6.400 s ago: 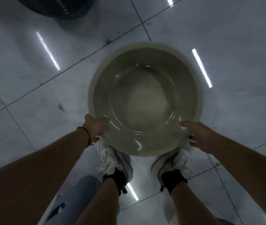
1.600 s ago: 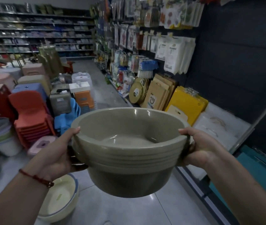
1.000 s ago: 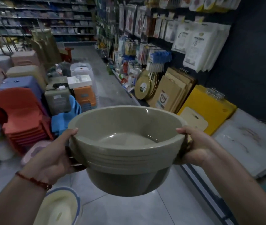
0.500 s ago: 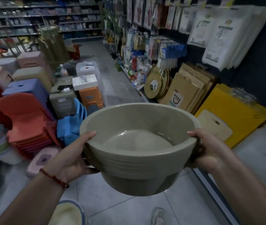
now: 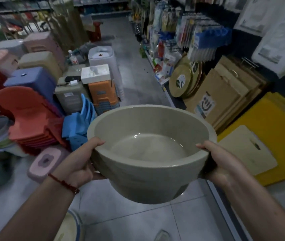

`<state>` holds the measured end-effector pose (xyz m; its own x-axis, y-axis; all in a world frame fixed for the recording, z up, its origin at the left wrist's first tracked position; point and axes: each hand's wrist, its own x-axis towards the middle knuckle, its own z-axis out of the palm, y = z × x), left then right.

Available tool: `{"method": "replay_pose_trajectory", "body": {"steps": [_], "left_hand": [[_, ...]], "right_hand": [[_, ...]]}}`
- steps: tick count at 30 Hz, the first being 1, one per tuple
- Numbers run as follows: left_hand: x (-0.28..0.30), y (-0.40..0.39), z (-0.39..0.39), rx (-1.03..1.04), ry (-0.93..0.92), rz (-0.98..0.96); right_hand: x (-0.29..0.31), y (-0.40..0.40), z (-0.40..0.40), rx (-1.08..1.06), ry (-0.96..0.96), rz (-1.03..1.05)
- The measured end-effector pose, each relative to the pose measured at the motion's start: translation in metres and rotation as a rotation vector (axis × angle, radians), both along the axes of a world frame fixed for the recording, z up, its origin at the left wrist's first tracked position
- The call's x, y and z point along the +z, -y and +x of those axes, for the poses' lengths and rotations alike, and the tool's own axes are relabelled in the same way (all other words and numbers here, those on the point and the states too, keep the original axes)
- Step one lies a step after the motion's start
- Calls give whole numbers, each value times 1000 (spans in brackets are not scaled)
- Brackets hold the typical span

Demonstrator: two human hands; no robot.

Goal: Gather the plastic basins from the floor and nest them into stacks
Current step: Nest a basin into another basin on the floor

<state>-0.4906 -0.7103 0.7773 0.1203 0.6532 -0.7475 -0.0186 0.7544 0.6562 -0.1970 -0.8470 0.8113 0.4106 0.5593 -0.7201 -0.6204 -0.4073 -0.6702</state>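
You grasp the basin stack with left hand and right hand on opposite rims, probably to keep it level.

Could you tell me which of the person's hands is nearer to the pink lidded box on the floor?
Left. The left hand, gripping the basin rim, is just right of the pink box; the right hand is across the basin.

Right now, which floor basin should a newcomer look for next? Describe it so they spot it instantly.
Start from the olive basins held up by left hand and right hand. Look down past the left forearm to the tiled floor. There sits a cream basin with a blue rim, partly cut off by the frame.
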Motion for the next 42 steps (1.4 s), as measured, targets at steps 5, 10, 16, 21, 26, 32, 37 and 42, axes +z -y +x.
{"method": "replay_pose_trajectory", "body": {"steps": [5,10,16,21,26,32,37,42], "left_hand": [[2,-33,6,39,-3,12],[-8,-67,-5,51,31,-11],[-31,-143,-17,60,36,-86],[-32,-235,-16,22,7,-73],[-26,-310,0,1,10,-61],[-20,-374,41,-52,-15,-84],[-24,-426,97,-3,-36,-138],[-27,-489,164,-2,-62,-170]], "right_hand": [[11,-49,15,80,26,19],[5,-101,9,96,27,38],[-13,-182,-6,95,32,-6],[-13,-259,-11,69,1,-78],[-12,-312,-3,18,-33,9],[-20,-370,34,3,-65,-30],[-35,-427,89,16,-119,-62],[-48,-494,161,-5,-147,-63]]}}
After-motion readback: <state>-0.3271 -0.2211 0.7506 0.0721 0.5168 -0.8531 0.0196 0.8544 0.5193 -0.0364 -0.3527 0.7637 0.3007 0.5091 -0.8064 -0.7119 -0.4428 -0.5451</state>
